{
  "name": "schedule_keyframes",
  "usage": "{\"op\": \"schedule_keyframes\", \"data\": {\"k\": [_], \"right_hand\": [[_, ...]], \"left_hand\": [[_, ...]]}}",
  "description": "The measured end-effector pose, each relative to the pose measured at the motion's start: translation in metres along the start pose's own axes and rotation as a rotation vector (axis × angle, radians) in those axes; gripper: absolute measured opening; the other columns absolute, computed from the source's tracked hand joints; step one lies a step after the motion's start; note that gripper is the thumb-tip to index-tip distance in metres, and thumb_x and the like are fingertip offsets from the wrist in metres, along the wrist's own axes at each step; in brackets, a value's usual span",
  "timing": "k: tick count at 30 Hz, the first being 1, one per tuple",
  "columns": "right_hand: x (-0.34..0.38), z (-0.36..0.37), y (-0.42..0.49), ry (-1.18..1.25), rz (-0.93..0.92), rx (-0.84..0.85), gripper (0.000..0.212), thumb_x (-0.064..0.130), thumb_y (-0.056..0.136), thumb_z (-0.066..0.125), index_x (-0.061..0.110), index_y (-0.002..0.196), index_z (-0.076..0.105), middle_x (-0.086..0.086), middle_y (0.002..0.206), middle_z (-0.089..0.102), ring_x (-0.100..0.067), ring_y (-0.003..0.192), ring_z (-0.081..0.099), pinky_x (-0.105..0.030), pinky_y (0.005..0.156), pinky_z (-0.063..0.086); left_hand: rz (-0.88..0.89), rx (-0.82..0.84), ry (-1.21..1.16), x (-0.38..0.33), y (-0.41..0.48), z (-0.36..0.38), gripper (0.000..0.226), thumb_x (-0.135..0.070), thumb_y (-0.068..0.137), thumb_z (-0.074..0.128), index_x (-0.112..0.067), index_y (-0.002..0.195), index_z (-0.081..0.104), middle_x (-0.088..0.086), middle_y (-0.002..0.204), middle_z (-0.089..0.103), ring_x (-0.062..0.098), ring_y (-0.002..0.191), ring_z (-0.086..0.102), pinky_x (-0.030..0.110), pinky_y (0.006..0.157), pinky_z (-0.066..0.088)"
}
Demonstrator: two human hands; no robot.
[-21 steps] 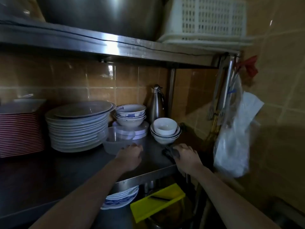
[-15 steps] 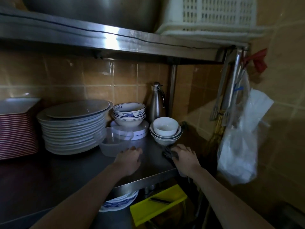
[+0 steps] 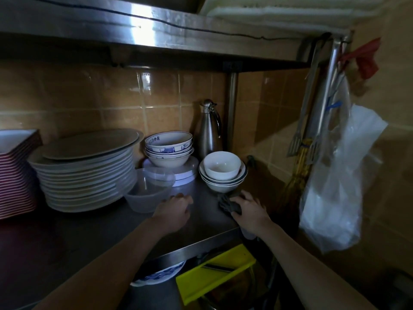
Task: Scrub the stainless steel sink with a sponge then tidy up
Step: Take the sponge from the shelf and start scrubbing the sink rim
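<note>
A dark grey sponge (image 3: 226, 203) lies on the steel shelf (image 3: 207, 222) just in front of the stacked white bowls (image 3: 222, 173). My right hand (image 3: 248, 208) grips the sponge, fingers curled over it, pressing it onto the shelf. Beside a clear plastic container (image 3: 148, 194), my left hand (image 3: 173, 210) rests palm down on the shelf, its fingertips touching the container's side. The sink is not in sight.
A tall stack of white plates (image 3: 87, 173), blue-patterned bowls (image 3: 168, 147) and a steel flask (image 3: 209, 128) crowd the back. Red-striped trays (image 3: 15, 173) sit far left. Tongs (image 3: 301, 121) and a plastic bag (image 3: 337, 186) hang at right. A yellow tray (image 3: 214, 276) lies below.
The view has tilted slightly down and closer. Both hands stay in nearly the same spots on the shelf, the right one shifted a little forward with the sponge.
</note>
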State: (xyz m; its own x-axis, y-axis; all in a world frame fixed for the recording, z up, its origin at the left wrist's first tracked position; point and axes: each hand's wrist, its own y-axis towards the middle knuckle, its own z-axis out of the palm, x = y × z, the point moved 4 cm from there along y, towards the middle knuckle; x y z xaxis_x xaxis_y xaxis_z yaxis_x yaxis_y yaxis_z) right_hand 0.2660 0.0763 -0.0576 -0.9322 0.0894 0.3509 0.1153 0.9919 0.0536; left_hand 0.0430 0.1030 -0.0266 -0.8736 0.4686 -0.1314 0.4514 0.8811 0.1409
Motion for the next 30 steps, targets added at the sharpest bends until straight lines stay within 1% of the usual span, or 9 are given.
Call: {"op": "schedule_keyframes", "data": {"k": [2,4,8,11,14,19,22,26,30], "right_hand": [[-0.002,0.003,0.000,0.008,0.003,0.007,0.045,0.039,0.090,0.051,0.041,0.134,0.039,0.006,0.153,0.015,-0.035,0.136,0.025,-0.053,0.109,0.028],[-0.003,0.004,0.001,0.000,-0.010,0.006,0.045,0.037,0.090,0.050,0.040,0.134,0.039,0.004,0.150,0.019,-0.034,0.134,0.027,-0.049,0.108,0.033],[-0.001,0.001,0.000,-0.050,-0.022,-0.016,0.041,0.029,0.090,0.050,0.035,0.130,0.043,0.000,0.140,0.028,-0.033,0.127,0.034,-0.043,0.104,0.039],[0.002,0.000,-0.006,-0.086,-0.020,-0.060,0.040,0.022,0.090,0.050,0.034,0.128,0.046,-0.001,0.134,0.033,-0.032,0.122,0.037,-0.041,0.101,0.042],[0.001,0.001,-0.012,-0.100,-0.027,-0.097,0.041,0.015,0.089,0.051,0.033,0.126,0.049,-0.002,0.131,0.036,-0.031,0.121,0.039,-0.039,0.099,0.043],[0.000,-0.004,-0.029,-0.024,-0.039,-0.120,0.040,0.011,0.083,0.057,0.031,0.118,0.057,-0.001,0.125,0.042,-0.027,0.118,0.048,-0.034,0.098,0.041],[0.001,-0.007,-0.041,0.038,-0.038,-0.137,0.041,0.007,0.080,0.057,0.028,0.116,0.060,-0.001,0.121,0.045,-0.025,0.114,0.052,-0.032,0.095,0.042],[0.001,-0.009,-0.059,0.119,-0.036,-0.145,0.043,0.001,0.079,0.056,0.023,0.116,0.063,-0.003,0.117,0.047,-0.023,0.111,0.054,-0.027,0.090,0.043],[0.001,-0.010,-0.081,0.174,-0.025,-0.166,0.043,0.000,0.078,0.057,0.020,0.115,0.065,-0.001,0.113,0.048,-0.022,0.109,0.054,-0.021,0.085,0.039]], "left_hand": [[-0.002,0.011,-0.008,0.001,0.001,0.002,0.028,-0.024,0.090,0.044,-0.023,0.117,0.049,0.006,0.120,0.053,0.026,0.110,0.053,0.037,0.087,0.041],[0.000,0.025,-0.014,0.000,-0.001,0.005,0.029,-0.024,0.089,0.044,-0.024,0.118,0.050,0.006,0.120,0.052,0.025,0.112,0.052,0.037,0.089,0.041],[0.002,0.021,-0.023,0.000,-0.006,0.006,0.028,-0.023,0.090,0.044,-0.025,0.117,0.052,0.005,0.120,0.052,0.024,0.114,0.051,0.037,0.091,0.041],[0.005,0.003,-0.020,0.003,-0.011,0.002,0.026,-0.024,0.089,0.045,-0.026,0.114,0.052,0.004,0.119,0.053,0.023,0.112,0.052,0.035,0.089,0.040],[-0.001,-0.010,-0.029,0.007,-0.019,-0.002,0.023,-0.024,0.089,0.045,-0.026,0.110,0.053,0.002,0.118,0.053,0.023,0.112,0.052,0.035,0.091,0.039],[0.021,-0.011,-0.018,0.005,-0.034,-0.007,0.025,-0.023,0.089,0.045,-0.025,0.112,0.053,0.004,0.119,0.053,0.023,0.113,0.052,0.035,0.093,0.041],[0.022,-0.026,-0.016,0.002,-0.044,-0.012,0.023,-0.024,0.089,0.046,-0.026,0.111,0.053,0.003,0.119,0.053,0.023,0.113,0.053,0.035,0.092,0.042],[0.018,-0.056,-0.015,-0.001,-0.059,-0.019,0.024,-0.026,0.089,0.047,-0.028,0.112,0.054,0.001,0.122,0.054,0.022,0.114,0.053,0.035,0.092,0.042],[0.020,-0.084,-0.001,-0.004,-0.077,-0.023,0.023,-0.027,0.090,0.047,-0.028,0.112,0.054,-0.001,0.122,0.055,0.020,0.115,0.053,0.034,0.091,0.041]]}}
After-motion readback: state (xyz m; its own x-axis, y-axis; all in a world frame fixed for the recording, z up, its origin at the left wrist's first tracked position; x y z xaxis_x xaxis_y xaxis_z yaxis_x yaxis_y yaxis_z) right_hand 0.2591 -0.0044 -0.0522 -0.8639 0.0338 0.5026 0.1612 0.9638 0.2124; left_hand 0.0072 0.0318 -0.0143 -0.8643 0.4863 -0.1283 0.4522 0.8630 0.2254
